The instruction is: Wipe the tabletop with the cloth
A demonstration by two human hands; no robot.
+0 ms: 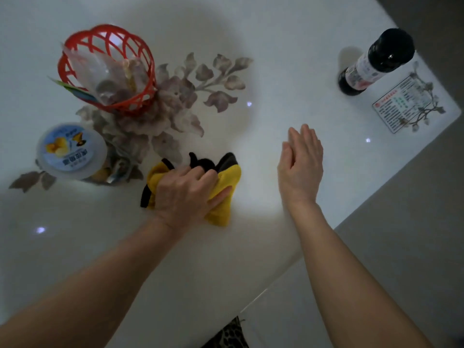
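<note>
1. Setting: a home dining or kitchen area, seen from above.
2. White glossy tabletop (276,59) printed with a grey-purple flower pattern (175,101), a household style of decoration.
3. Red plastic lattice basket (105,69) holding clear bags and small packets.
4. Round lidded tub (71,150) with a fruit picture and printed label, a food container.
5. Dark condiment bottle (376,61) with a black cap, standing near the table corner.
6. Printed card (401,104) beside the bottle; its text is too small to read.
7. Pale tiled floor (401,234) beyond the table edge.
</note>
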